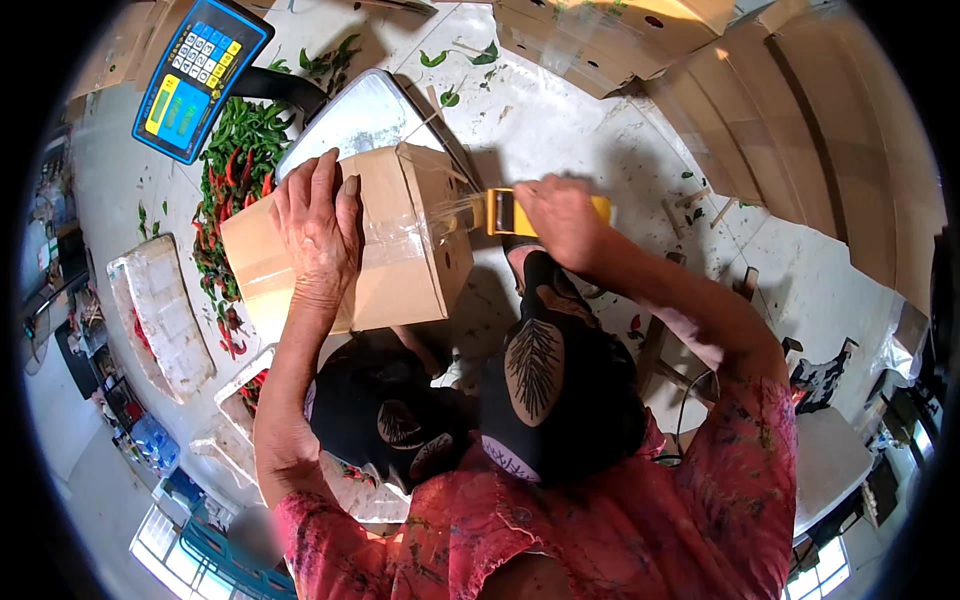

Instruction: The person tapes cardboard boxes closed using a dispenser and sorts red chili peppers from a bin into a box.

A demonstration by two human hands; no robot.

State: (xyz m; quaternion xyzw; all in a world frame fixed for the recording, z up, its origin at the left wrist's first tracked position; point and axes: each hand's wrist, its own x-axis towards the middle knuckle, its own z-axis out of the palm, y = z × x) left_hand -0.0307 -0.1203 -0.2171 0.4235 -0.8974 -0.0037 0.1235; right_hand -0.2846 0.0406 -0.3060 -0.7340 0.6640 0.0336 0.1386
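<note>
A closed cardboard box (390, 272) rests at an angle in front of me, clear tape (385, 250) running along its top. My left hand (322, 220) lies flat on the box with its fingers stretched out, steadying it against the top. Off the box's right end, my right hand (560, 218) grips a yellow tape dispenser (499, 213). A strip of clear tape (458, 215) spans from the dispenser to the box's end face. Part of the dispenser's body is hidden under my fingers.
Beyond the box stands a scale platform (355, 115) with a blue display unit (200, 80). Green and red chili peppers (235, 150) are heaped on the floor at left, near a white foam box (165, 320). More cardboard boxes (790, 130) line the far right. Wooden stool legs (655, 335) stand near my right elbow.
</note>
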